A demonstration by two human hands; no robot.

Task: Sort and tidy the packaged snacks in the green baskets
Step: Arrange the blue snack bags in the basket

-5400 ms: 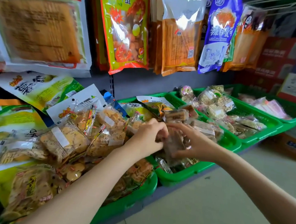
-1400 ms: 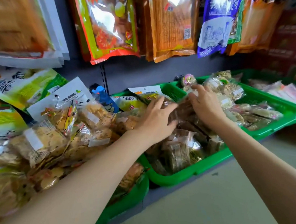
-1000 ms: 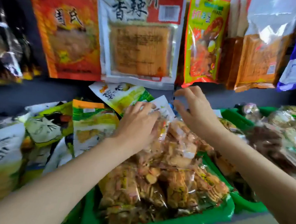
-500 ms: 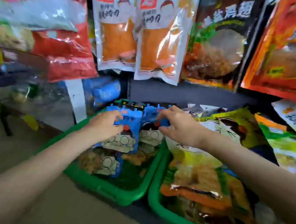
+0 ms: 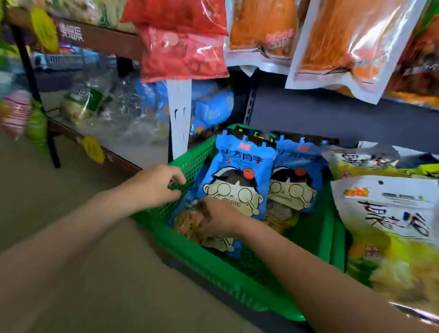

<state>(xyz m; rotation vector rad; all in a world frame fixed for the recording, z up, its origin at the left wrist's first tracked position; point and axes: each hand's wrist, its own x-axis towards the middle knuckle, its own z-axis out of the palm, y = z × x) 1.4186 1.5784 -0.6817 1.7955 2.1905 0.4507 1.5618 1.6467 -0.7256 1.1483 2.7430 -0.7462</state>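
Blue snack packs (image 5: 238, 179): two stand side by side in the leftmost green basket (image 5: 203, 262), centre of frame; half a second earlier both hands pressed their tops.
Left hand (image 5: 156, 187): now on the basket's mesh wall, fingers curled at the rim, steadying it.
Right hand (image 5: 215, 217): low in the basket, its grip closing on a front pack (image 5: 193, 223), likely straightening it.
Room: bare basket floor at lower right; the yellow-green bags (image 5: 396, 225) crowd the right edge.
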